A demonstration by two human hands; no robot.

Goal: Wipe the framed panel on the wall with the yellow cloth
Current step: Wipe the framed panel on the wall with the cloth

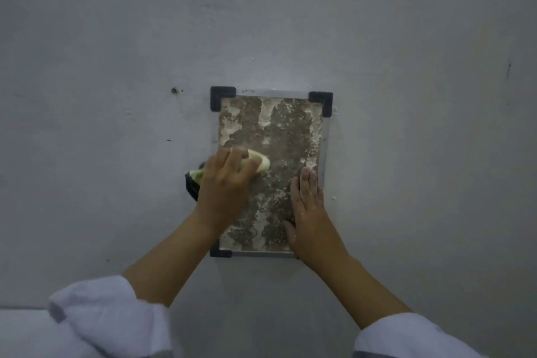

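Note:
A framed panel (279,131) hangs on the grey wall, with a thin metal frame, black corner caps and a brown face blotched with white residue. My left hand (225,183) presses a bunched yellow cloth (260,160) against the panel's left side, about halfway up. A dark strip shows under that hand at the panel's left edge. My right hand (308,209) lies flat with fingers together on the panel's lower right part, beside the right frame rail. It holds nothing.
The grey wall (116,67) surrounds the panel, with a small screw or nail (174,90) to the upper left. A pale ledge (23,328) shows at the bottom left. White sleeves cover both forearms near the lower edge.

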